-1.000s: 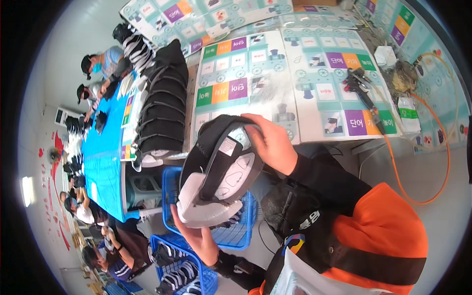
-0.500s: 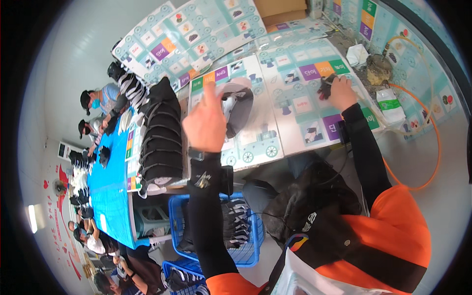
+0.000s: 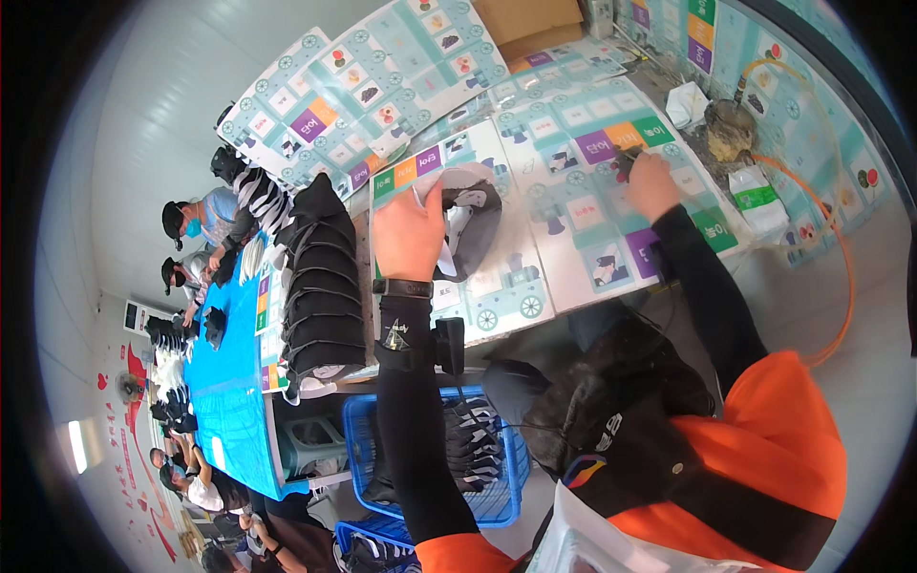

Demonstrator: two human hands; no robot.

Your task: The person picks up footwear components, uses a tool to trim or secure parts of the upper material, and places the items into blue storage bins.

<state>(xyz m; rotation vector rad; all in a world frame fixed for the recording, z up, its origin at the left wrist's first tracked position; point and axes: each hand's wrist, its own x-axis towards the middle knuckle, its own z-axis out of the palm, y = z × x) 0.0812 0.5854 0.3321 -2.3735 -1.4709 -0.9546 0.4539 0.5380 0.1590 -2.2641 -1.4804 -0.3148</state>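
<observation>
My left hand (image 3: pixel 409 234) is closed on the left edge of a curved grey and black fabric piece (image 3: pixel 480 241) with a pale inner side, shaped like a cap. The piece rests on the printed board (image 3: pixel 511 320) covering the worktable. Farther right, over the same table, my right hand (image 3: pixel 652 188) is closed around a small dark object (image 3: pixel 624 164). Most of that object is hidden by the fingers, so its kind does not show.
A nested stack of black fabric pieces (image 3: pixel 323 277) stands left of my left hand. At the back right are a crusted pot (image 3: pixel 731 124), a white-and-green packet (image 3: pixel 757 201) and an orange hose (image 3: pixel 829 201). Below sits a blue basket (image 3: pixel 521 468). People work along a blue table (image 3: pixel 224 401).
My left hand has gone from a raised, blurred pose with a finger extended to gripping the fabric piece's left edge. The right hand has shifted slightly left and stays closed on the dark object.
</observation>
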